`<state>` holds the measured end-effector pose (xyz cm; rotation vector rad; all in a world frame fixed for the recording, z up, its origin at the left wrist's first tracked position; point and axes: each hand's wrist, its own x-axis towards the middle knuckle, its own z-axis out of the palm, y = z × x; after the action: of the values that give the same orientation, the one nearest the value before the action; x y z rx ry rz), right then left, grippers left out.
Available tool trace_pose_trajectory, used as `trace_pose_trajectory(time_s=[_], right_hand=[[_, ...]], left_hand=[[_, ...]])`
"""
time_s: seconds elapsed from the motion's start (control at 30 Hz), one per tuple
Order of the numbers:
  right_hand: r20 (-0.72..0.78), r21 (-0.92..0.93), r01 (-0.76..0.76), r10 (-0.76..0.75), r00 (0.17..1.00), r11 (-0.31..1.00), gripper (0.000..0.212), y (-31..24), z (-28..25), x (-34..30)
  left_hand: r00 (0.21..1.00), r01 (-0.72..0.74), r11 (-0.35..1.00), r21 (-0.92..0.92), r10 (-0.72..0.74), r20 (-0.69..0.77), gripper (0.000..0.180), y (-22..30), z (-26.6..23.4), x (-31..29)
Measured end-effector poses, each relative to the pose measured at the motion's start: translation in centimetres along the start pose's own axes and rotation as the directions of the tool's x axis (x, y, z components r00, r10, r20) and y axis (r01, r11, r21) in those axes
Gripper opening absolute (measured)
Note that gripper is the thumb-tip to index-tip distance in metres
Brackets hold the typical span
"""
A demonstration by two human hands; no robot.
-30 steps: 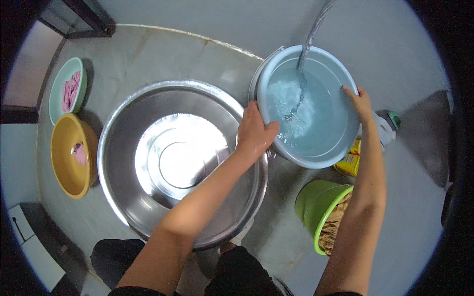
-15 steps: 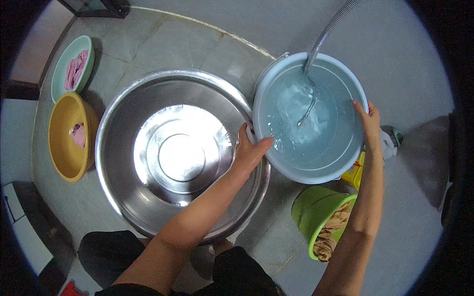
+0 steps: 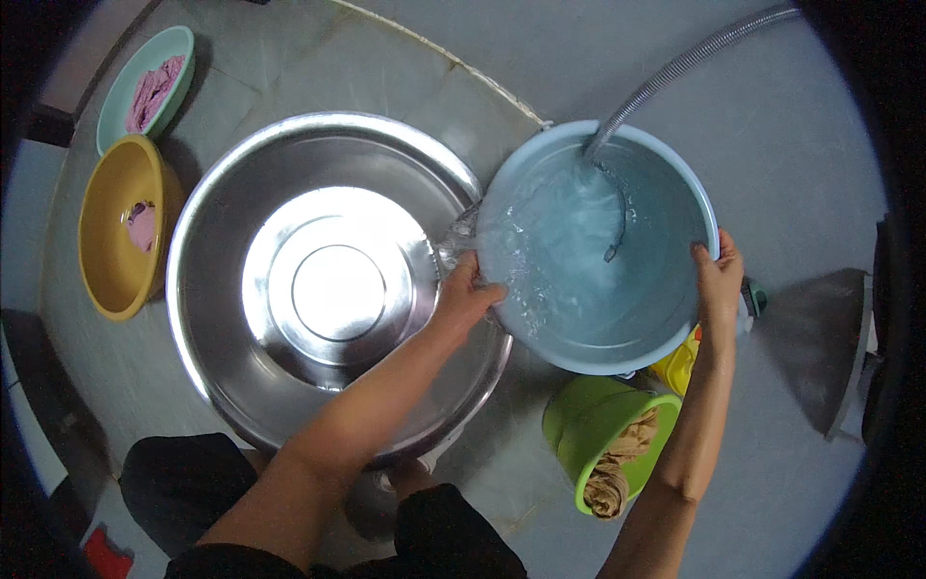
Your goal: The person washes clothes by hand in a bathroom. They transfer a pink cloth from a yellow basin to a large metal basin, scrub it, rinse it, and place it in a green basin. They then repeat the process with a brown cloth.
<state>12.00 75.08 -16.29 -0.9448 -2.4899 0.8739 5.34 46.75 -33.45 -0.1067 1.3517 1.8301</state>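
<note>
Water (image 3: 457, 236) is being poured from a pale blue bucket (image 3: 666, 183) into the steel basin (image 3: 338, 289) at its left, beneath a grey ribbed hose (image 3: 690, 66). The bucket's rim is being pinched by the right hand (image 3: 717, 278); its left side is being touched by the left hand (image 3: 465, 301), whose grip cannot be told.

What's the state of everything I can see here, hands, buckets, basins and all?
Left hand: gripping the blue bucket at its left rim
Right hand: gripping the right rim
Blue bucket: holding water, some spilling leftward
Metal basin: catching that spill
Hose: end at the blue bucket's far rim
Green bucket: holding bunched brown cloth
Yellow basin: holding small pink cloth
Mint basin: holding crumpled pink cloth
</note>
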Motion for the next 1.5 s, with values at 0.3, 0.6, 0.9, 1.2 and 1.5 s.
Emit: trace_pose_trajectory(time_s=[0.3, 0.6, 0.9, 1.2, 1.5], right_hand=[[0.022, -0.144, 0.104, -0.102, 0.995, 0.984, 0.009, -4.9, 0.0, -1.7], [-0.022, -0.273, 0.154, -0.166, 0.986, 0.95, 0.008, -7.9, 1.2, -1.9], [-0.059, -0.346, 0.14, -0.17, 0.984, 0.928, 0.011, -8.7, 0.7, -2.5], [-0.122, -0.392, 0.151, -0.214, 0.969, 0.907, 0.014, -11.7, 1.8, -4.6], [-0.204, -0.467, 0.131, -0.251, 0.946, 0.875, 0.016, -16.9, 4.7, -7.3]], left_hand=[[0.998, 0.031, 0.991, -0.131, -0.022, 0.067, 0.043, -0.7, -1.1, -0.3], [0.991, -0.129, 0.976, 0.177, 0.119, 0.063, 0.046, -0.8, -2.3, 0.8], [0.718, -0.524, 0.346, 0.778, 0.671, 0.186, 0.032, 7.1, -1.0, 1.6], [0.219, -0.457, -0.792, 0.406, 0.343, 0.914, 0.018, 8.2, 4.9, 11.6], [0.439, -0.717, -0.29, 0.634, 0.519, 0.734, 0.026, 3.9, 2.8, 11.6]])
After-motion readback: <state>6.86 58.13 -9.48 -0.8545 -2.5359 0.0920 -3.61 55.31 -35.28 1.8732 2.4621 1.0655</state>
